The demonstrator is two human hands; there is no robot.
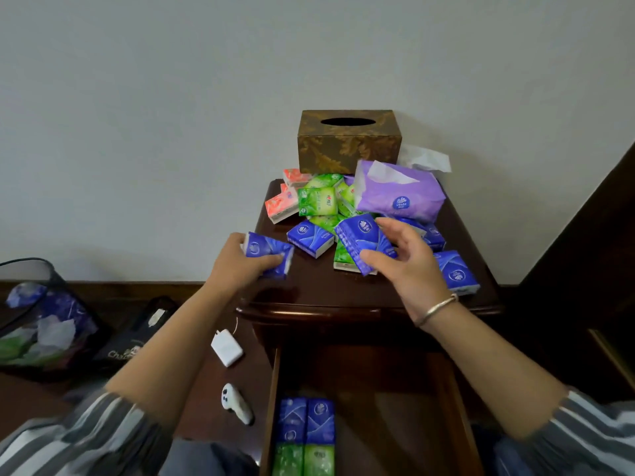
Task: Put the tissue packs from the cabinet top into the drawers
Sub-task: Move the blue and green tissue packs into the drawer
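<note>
1. Two blue plastic-wrapped tissue packs are held above the dark wooden cabinet top (326,290): one (263,250) is gripped by the left hand (240,266), with fingers curled round its lower edge, at the front left corner.
2. The other blue pack (357,238) is pinched by the right hand (412,266), thumb under it and fingers over it, and is tilted against the heap.
3. A silver bangle (436,309) is worn on the right wrist.
4. More small packs are heaped on the cabinet top: green ones (316,201) in the middle, coral-red ones (281,207) at the left, a flat blue one (309,237) in front, and another blue one (457,271) near the right edge.
5. A soft purple tissue bag (400,194), opened at the top, is propped on the heap.
6. A brown patterned tissue box (348,146) is set against the wall behind them.
7. The open wooden drawer (395,407) below is seen to hold two blue packs (305,420) side by side at its left, with two green packs (304,460) just in front of them.
8. A white charger (226,348) and a black mesh bin (41,321) are seen to the left.
</note>
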